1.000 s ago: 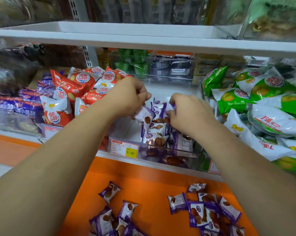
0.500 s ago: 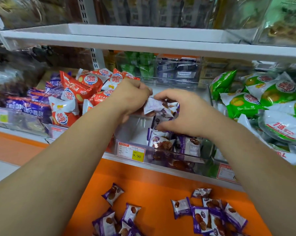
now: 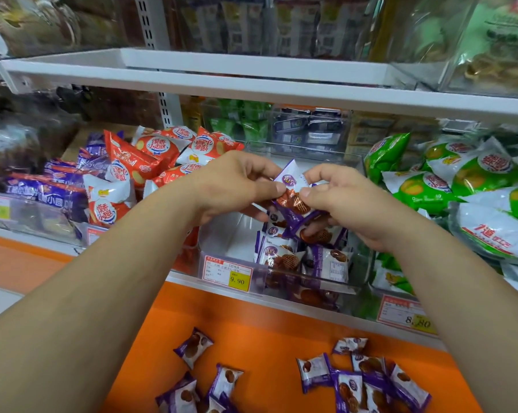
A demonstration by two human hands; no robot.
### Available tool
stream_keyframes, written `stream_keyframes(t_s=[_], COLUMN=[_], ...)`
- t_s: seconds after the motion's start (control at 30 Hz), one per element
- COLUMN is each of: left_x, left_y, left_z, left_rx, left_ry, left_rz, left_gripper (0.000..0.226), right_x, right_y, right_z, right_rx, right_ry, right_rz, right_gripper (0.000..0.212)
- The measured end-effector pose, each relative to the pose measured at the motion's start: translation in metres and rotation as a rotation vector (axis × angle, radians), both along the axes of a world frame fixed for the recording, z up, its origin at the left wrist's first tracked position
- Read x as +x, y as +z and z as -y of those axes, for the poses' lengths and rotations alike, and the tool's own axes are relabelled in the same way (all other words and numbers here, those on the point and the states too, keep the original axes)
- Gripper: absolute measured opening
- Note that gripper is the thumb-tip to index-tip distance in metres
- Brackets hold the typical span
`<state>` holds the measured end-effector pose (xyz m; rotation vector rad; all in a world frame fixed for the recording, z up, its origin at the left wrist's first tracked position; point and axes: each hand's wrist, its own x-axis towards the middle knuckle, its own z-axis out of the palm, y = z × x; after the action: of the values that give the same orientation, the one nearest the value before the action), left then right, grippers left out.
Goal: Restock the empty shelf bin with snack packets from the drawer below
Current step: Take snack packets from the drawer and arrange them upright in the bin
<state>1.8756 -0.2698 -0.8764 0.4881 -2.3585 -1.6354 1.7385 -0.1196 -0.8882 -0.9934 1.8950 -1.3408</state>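
Left hand (image 3: 236,186) and right hand (image 3: 344,204) meet above the clear shelf bin (image 3: 222,244), fingers curled, each thumb and forefinger pinching one purple-and-white snack packet (image 3: 292,186); further packets are bunched under it in the right hand's curled fingers. Binned packets (image 3: 284,259) lie in the bin's right half, and loose packets (image 3: 368,380) are scattered on the orange drawer (image 3: 266,329) below

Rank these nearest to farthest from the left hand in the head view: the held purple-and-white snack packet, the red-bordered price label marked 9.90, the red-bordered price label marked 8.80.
1. Held purple-and-white snack packet: pinched by the left hand, just right of it.
2. 9.90 price label: below the hand, on the clear plastic bin's front.
3. 8.80 price label: far lower right.
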Motion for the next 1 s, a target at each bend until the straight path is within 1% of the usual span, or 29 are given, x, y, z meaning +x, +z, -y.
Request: stream_keyframes(t_s=[0.03,0.1,0.13,0.17,0.23,0.3,0.43,0.5,0.53,0.63,0.67,0.7,0.73,0.77,0.8,0.83,0.87,0.9,0.93,1.0], left_x=[0.000,0.000,0.000,-0.001,0.000,0.000,-0.001,-0.002,-0.002,-0.002,-0.001,-0.001,-0.001,-0.001,-0.001,0.001,0.002,0.004,0.007,0.014], left_y=[-0.001,-0.003,-0.004,-0.004,-0.003,-0.002,0.000,-0.001,-0.001,0.001,0.001,0.000,-0.002,-0.004,-0.006,-0.007,-0.009,-0.010,-0.010,-0.003], left_z=[0.001,0.003,0.004,0.005,0.004,0.004,0.004,0.004,0.003,0.001,0.002,0.004,0.008,0.011,0.011,0.009,0.007,0.004,0.000,0.000], left_rx=[0.011,0.068,0.102,0.135,0.179,0.208,0.250,0.227,0.211,0.168,0.149,0.105,0.016,-0.115,-0.267,-0.405,-0.501,-0.556,-0.597,-0.677], left_ry=[0.004,0.031,0.047,0.061,0.077,0.093,0.133,0.134,0.124,0.093,0.097,0.115,0.149,0.185,0.197,0.172,0.109,0.028,-0.039,-0.098], left_rz=[-0.003,-0.015,-0.022,-0.029,-0.041,-0.048,-0.043,-0.040,-0.042,-0.068,-0.073,-0.067,-0.041,0.019,0.117,0.248,0.375,0.471,0.529,0.573], left_gripper=[0.015,0.016,0.018,0.021,0.022,0.022,0.018,0.012,0.009,0.013,0.015,0.017,0.018,0.019,0.023,0.028,0.031,0.029,0.027,0.027], right_x=[0.001,0.002,0.003,0.003,0.002,0.002,0.003,0.002,0.002,-0.002,-0.002,-0.002,-0.002,-0.002,-0.002,-0.003,-0.005,-0.006,-0.009,-0.012], right_y=[0.000,-0.002,-0.004,-0.005,-0.008,-0.010,-0.013,-0.014,-0.015,-0.012,-0.011,-0.010,-0.007,-0.002,0.003,0.011,0.019,0.026,0.032,0.041], right_z=[-0.001,-0.002,-0.002,-0.002,0.001,0.003,0.007,0.007,0.008,0.007,0.006,0.006,0.007,0.009,0.014,0.023,0.035,0.048,0.063,0.092], right_rx=[-0.026,-0.083,-0.110,-0.138,-0.175,-0.190,-0.196,-0.199,-0.204,-0.174,-0.162,-0.157,-0.161,-0.158,-0.139,-0.102,-0.060,-0.024,0.020,0.141], right_ry=[0.018,0.045,0.042,0.028,-0.017,-0.019,-0.017,-0.044,-0.063,-0.133,-0.156,-0.186,-0.223,-0.271,-0.311,-0.321,-0.296,-0.257,-0.210,-0.134], right_rz=[0.032,0.059,0.023,-0.040,-0.188,-0.310,-0.451,-0.454,-0.423,-0.277,-0.260,-0.253,-0.248,-0.245,-0.259,-0.274,-0.286,-0.288,-0.320,-0.476], right_gripper=[0.016,0.034,0.040,0.040,0.033,0.025,0.021,0.019,0.021,0.043,0.045,0.043,0.039,0.035,0.031,0.031,0.032,0.031,0.025,0.015])
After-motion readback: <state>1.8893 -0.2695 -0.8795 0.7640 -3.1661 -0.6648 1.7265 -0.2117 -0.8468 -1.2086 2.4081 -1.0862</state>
